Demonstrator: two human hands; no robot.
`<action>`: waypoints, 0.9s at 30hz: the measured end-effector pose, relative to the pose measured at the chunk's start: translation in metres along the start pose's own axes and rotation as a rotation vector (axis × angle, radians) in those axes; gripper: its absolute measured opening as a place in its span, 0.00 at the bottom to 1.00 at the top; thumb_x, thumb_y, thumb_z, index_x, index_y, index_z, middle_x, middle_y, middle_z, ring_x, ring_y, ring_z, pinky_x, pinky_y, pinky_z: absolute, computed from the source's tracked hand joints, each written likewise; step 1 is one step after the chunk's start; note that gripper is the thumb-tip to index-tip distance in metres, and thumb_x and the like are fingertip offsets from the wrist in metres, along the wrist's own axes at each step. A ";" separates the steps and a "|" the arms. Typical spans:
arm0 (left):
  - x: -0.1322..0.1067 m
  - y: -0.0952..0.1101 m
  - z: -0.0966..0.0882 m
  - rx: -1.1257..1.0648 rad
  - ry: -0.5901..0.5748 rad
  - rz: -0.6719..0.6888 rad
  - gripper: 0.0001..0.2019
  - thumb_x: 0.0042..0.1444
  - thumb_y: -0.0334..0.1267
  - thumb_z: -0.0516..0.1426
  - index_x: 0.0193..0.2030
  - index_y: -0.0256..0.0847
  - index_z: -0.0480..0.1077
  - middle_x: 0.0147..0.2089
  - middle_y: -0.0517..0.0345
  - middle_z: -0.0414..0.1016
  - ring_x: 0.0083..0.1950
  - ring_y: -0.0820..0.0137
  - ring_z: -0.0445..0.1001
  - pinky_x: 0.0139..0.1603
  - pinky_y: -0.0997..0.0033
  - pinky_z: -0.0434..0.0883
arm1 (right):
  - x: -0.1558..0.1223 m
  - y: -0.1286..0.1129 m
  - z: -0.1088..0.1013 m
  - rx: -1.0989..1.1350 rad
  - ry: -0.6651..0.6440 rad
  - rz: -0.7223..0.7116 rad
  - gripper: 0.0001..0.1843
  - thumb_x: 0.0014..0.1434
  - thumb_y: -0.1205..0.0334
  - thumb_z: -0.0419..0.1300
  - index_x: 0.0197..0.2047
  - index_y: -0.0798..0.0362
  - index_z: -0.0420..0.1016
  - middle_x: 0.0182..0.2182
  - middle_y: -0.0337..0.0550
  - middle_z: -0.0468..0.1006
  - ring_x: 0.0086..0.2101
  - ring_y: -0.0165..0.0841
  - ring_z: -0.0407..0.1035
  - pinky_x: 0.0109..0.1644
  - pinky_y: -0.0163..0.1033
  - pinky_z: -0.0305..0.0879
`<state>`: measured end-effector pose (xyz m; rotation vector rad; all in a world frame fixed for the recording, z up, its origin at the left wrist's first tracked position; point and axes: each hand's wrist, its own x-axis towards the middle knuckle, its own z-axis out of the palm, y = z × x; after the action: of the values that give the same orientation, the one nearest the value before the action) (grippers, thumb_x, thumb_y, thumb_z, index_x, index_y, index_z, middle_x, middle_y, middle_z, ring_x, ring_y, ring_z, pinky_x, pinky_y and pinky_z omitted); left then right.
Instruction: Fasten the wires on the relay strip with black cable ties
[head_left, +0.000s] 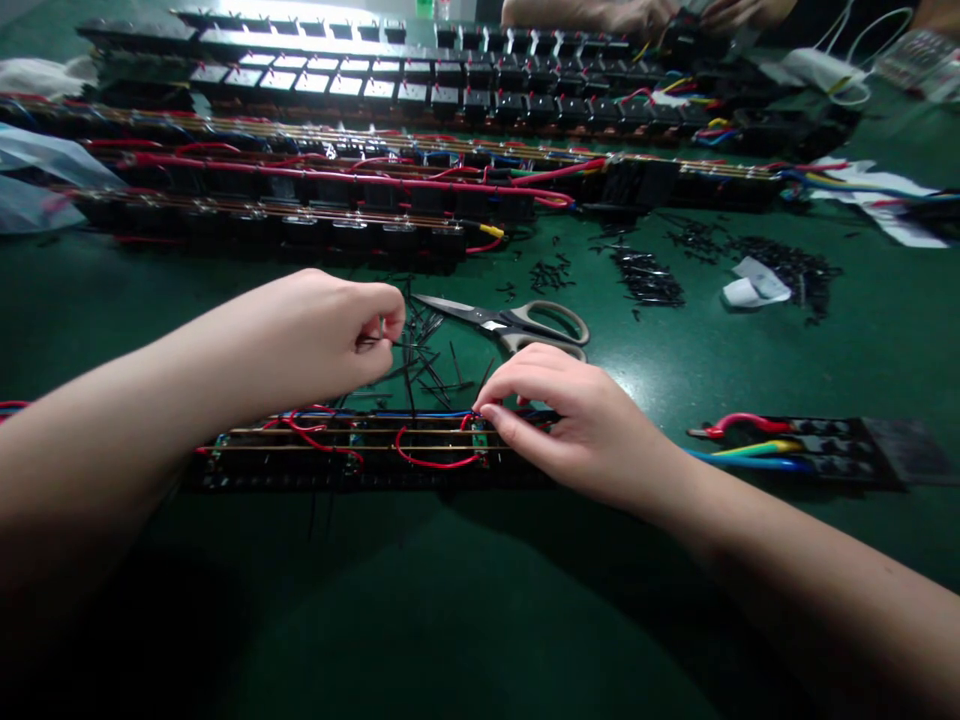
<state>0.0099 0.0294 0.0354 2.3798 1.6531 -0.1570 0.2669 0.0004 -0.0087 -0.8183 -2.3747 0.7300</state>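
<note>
A long black wired strip assembly (420,470) lies across the table in front of me, with brass-coloured rods, small green boards and looping red wires (439,464). Above its middle, my left hand (349,325) is closed in a pinch on a thin black cable tie (409,385) that runs down towards the assembly. My right hand (577,410) rests over the assembly, thumb and forefinger pinched at the blue and red wires along its far edge; its other fingers are curled. Grey-handled scissors (517,322) lie just beyond both hands, partly behind the right one.
Loose black ties (435,372) lie by the scissors. Piles of small black pieces (646,275) and a crumpled white scrap (754,285) sit further right. Several similar assemblies (337,190) line the back. A plastic bag (52,175) is at left; another person's hands (637,18) work at the far edge.
</note>
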 end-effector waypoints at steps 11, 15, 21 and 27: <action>0.001 0.009 0.009 -0.263 0.157 0.060 0.11 0.58 0.43 0.56 0.40 0.44 0.77 0.44 0.56 0.82 0.42 0.63 0.77 0.47 0.62 0.70 | 0.002 -0.001 -0.001 0.014 -0.007 0.020 0.06 0.66 0.70 0.60 0.38 0.52 0.78 0.37 0.44 0.84 0.40 0.36 0.74 0.46 0.42 0.69; -0.005 0.017 0.008 -0.356 0.170 0.097 0.08 0.58 0.42 0.57 0.36 0.44 0.77 0.38 0.58 0.81 0.39 0.66 0.76 0.44 0.64 0.71 | 0.001 -0.003 -0.002 0.035 0.021 0.085 0.04 0.67 0.66 0.61 0.40 0.52 0.78 0.37 0.43 0.84 0.38 0.35 0.74 0.44 0.41 0.68; -0.007 0.025 0.016 -0.421 0.186 0.199 0.08 0.60 0.43 0.57 0.35 0.45 0.76 0.35 0.61 0.79 0.36 0.70 0.74 0.41 0.68 0.70 | 0.000 -0.003 -0.003 0.127 0.050 0.127 0.09 0.69 0.57 0.63 0.39 0.54 0.79 0.35 0.42 0.82 0.36 0.32 0.73 0.40 0.38 0.66; -0.003 0.025 0.021 -0.453 0.236 0.266 0.09 0.60 0.44 0.56 0.36 0.45 0.75 0.35 0.60 0.79 0.37 0.69 0.73 0.43 0.68 0.71 | 0.002 -0.006 -0.001 0.134 0.140 0.260 0.09 0.68 0.60 0.62 0.36 0.54 0.77 0.31 0.40 0.80 0.32 0.30 0.71 0.35 0.35 0.64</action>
<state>0.0334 0.0132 0.0193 2.2861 1.2644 0.5082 0.2635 -0.0016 -0.0038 -1.0949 -2.0943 0.8934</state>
